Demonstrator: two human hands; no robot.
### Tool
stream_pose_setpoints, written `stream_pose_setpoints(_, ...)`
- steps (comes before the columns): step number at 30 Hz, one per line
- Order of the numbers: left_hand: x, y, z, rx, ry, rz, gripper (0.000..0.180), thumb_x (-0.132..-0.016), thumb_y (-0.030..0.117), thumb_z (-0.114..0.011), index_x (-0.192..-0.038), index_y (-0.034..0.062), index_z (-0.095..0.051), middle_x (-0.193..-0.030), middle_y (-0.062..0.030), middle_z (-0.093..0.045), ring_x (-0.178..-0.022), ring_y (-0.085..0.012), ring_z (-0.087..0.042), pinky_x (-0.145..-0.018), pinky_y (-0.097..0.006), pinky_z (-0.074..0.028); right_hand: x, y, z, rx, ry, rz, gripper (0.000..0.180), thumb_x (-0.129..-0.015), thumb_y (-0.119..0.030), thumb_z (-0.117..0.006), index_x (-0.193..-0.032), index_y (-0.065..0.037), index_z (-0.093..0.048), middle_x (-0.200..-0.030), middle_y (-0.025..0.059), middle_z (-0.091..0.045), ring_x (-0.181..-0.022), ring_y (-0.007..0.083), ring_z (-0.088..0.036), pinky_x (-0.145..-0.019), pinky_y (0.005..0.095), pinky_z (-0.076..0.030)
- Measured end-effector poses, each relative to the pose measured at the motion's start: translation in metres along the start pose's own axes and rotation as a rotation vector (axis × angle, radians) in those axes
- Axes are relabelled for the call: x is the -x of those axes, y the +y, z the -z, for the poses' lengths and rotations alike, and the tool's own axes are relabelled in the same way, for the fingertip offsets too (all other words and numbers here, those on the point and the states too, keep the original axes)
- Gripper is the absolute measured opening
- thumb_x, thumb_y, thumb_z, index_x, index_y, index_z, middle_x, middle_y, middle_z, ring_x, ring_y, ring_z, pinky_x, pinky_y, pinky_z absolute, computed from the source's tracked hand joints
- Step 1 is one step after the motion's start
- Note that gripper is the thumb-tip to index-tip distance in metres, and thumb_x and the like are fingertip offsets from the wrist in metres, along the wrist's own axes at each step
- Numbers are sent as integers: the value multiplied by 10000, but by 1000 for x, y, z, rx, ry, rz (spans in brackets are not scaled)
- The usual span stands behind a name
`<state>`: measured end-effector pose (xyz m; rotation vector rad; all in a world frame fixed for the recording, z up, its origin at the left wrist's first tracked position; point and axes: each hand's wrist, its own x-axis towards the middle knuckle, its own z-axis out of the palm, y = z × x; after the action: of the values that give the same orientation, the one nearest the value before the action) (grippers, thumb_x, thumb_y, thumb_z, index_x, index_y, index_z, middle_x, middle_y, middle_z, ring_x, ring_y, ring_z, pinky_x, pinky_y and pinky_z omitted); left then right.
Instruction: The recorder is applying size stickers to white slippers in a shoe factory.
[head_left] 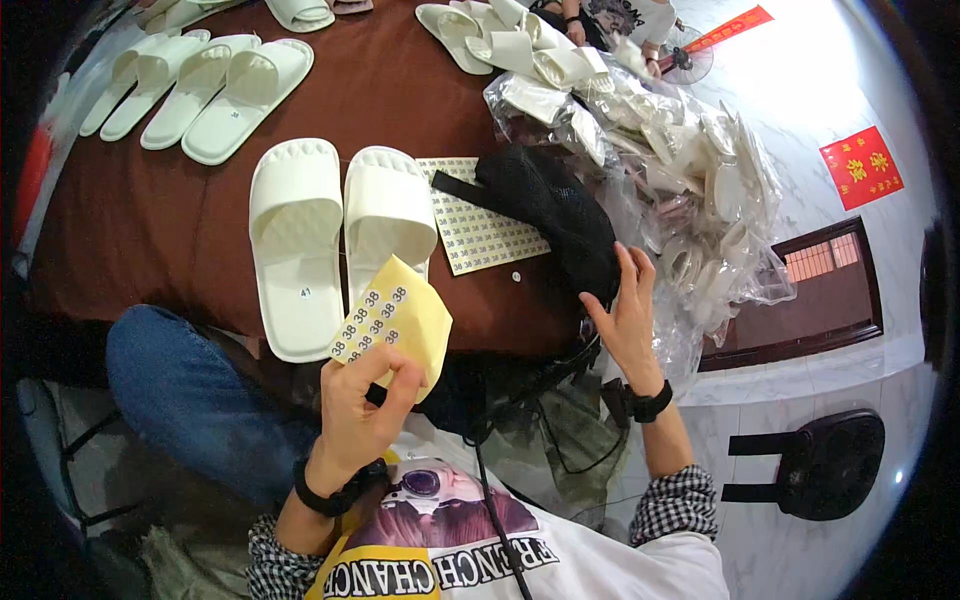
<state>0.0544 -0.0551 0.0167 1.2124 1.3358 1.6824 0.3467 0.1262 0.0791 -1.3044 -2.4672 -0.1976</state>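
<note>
My left hand pinches a curled sheet of number stickers, white labels on yellow backing, between thumb and fingers. It covers the lower part of the right slipper of a white pair. The left slipper shows a small sticker on its insole; the right slipper shows mainly its strap. My right hand, fingers apart, is at the edge of a black mesh, cap-like thing with a strap. Whether it touches is hard to tell. A second sticker sheet lies partly beneath the black thing.
More white slippers stand in a row at the far left of the brown-covered table. A heap of slippers in clear plastic fills the right side. Another person's hand shows at the back. A black stool stands at right.
</note>
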Motion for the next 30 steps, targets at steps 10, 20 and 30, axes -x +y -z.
stream_pose_setpoints(10,2,-1,-4,-34,-41,-46,76,-870,82,-669,-801,56,-651,-700,-85,-678,-650,-229,-694,-609,-315,-514,27,26,-43,-113,0,-337,950,-800,-171,-786,-1542,-5,-216,-1391,319,-450,-1245,476,-482,-1061,486,-401)
stream_pose_setpoints(20,2,-3,-4,-74,-16,-34,53,-850,58,-680,-804,46,-657,-698,-90,-675,-657,-241,-693,-614,-326,-515,14,27,-33,279,-61,-117,953,-713,14,-702,-1544,-6,-235,-1179,257,-568,-1081,440,-551,-947,475,-443)
stream_pose_setpoints(30,2,0,-4,-130,-26,-24,64,-858,63,-665,-795,54,-663,-706,-86,-677,-652,-234,-686,-619,-310,-507,9,29,-22,-269,-205,-236,937,-809,-244,-799,-1540,-35,-252,-1317,292,-505,-1248,458,-480,-1053,470,-395)
